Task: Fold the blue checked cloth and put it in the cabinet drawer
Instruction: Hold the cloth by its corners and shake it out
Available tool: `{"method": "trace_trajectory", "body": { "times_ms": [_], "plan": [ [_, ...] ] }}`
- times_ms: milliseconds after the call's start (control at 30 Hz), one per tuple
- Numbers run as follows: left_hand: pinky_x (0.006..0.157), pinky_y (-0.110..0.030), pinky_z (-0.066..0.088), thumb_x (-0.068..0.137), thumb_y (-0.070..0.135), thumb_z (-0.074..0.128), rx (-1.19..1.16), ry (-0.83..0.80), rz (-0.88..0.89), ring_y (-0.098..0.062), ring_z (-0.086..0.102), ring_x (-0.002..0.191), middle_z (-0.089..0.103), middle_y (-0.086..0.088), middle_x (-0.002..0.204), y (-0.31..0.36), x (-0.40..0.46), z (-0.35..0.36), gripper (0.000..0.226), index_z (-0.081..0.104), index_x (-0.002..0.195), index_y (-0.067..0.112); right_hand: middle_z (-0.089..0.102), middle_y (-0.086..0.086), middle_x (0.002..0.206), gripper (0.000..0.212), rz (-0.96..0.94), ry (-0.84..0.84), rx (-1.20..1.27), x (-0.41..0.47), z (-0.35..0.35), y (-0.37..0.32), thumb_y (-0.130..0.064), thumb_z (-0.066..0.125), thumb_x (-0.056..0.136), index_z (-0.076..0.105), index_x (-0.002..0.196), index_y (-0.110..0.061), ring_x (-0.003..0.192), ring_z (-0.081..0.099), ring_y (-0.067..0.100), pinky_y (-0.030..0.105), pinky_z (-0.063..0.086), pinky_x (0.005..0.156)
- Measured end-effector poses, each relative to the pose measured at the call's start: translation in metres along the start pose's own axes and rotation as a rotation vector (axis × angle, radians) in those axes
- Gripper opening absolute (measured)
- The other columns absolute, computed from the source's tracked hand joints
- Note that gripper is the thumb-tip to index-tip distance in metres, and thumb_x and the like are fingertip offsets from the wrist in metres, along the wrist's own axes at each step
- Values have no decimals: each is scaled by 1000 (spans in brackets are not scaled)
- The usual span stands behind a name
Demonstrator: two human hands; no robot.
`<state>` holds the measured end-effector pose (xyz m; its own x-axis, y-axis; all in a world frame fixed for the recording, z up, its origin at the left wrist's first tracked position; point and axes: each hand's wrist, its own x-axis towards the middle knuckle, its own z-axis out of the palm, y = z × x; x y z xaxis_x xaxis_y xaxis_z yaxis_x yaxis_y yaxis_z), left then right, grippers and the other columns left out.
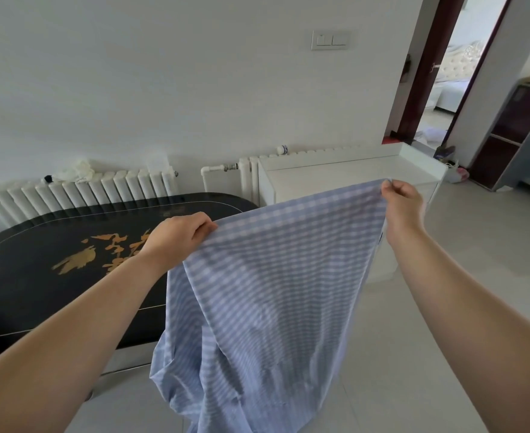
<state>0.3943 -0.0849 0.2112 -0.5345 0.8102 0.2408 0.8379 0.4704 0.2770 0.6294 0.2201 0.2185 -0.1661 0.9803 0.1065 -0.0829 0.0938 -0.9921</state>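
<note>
a person's left hand (181,235) and right hand (402,200) pinch the top corners of a blue checked cloth (273,292), which hangs spread in the air before a white cabinet (335,176) and a black table (54,260).

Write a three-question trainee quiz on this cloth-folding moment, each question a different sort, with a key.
1. True or false: the blue checked cloth lies flat on the black table.
2. Multiple choice: what stands right behind the cloth's top edge? A) a white cabinet B) a sofa C) a fridge
3. Fill in: the left hand and right hand each pinch the cloth's top ____.

Key:
1. False: it hangs in the air, held up by both hands.
2. A: the white cabinet, beside the radiator.
3. Edge.
</note>
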Motion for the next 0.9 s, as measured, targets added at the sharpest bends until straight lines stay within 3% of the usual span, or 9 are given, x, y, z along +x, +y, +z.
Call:
{"method": "trace_trajectory", "body": {
  "times_ms": [133, 267, 400, 567, 667, 800, 900],
  "plan": [
    [57, -32, 45, 99, 42, 41, 69, -41, -51, -13, 57, 61, 60, 4, 68, -2, 5, 2, 27, 53, 85, 22, 56, -8, 76, 11, -77, 26, -205, -5, 10, 3, -27, 53, 94, 57, 89, -18, 70, 52, 12, 28, 40, 68],
    [49, -29, 35, 98, 27, 43, 23, 34, -219, -19, 49, 58, 53, -3, 64, 18, 21, 9, 32, 48, 69, 14, 55, 7, 118, 23, -179, 122, -532, -30, 28, 0, -26, 38, 97, 54, 105, -10, 87, 51, 25, 32, 35, 71],
    [49, -29, 31, 93, 18, 42, -25, 88, -296, -22, 46, 60, 49, -4, 62, 39, 36, 10, 30, 44, 64, 11, 53, 10, 116, 19, -373, 119, -567, -71, 48, -5, -20, 39, 97, 52, 102, -7, 85, 57, 33, 34, 33, 61],
    [48, -28, 26, 91, 17, 42, -85, 83, -186, -14, 33, 52, 38, -1, 56, 66, 33, 13, 34, 35, 58, 16, 56, 8, 100, 12, -710, -243, -648, -129, 63, 1, -17, 47, 95, 55, 90, -11, 66, 57, 33, 34, 39, 57],
    [50, -26, 26, 90, 16, 44, -117, 4, -51, -12, 30, 51, 36, 1, 55, 78, 27, 12, 35, 33, 57, 18, 52, -5, 105, 11, -683, -562, -672, -135, 63, -4, -23, 49, 95, 55, 88, -18, 73, 56, 19, 29, 40, 63],
    [53, -28, 34, 91, 20, 47, -78, -71, 107, -15, 44, 58, 51, 1, 64, 87, 22, 7, 27, 45, 64, 17, 40, -15, 143, 6, -615, -868, -649, -125, 63, -12, -19, 57, 90, 63, 89, -18, 88, 54, 5, 30, 43, 78],
    [63, -31, 42, 91, 19, 49, -96, -52, 174, -18, 53, 66, 56, 2, 69, 88, 18, 7, 20, 51, 71, 20, 49, -15, 122, 10, -597, -987, -637, -132, 67, -14, -13, 58, 87, 67, 90, -16, 96, 51, 4, 14, 39, 81]
  ]
}}
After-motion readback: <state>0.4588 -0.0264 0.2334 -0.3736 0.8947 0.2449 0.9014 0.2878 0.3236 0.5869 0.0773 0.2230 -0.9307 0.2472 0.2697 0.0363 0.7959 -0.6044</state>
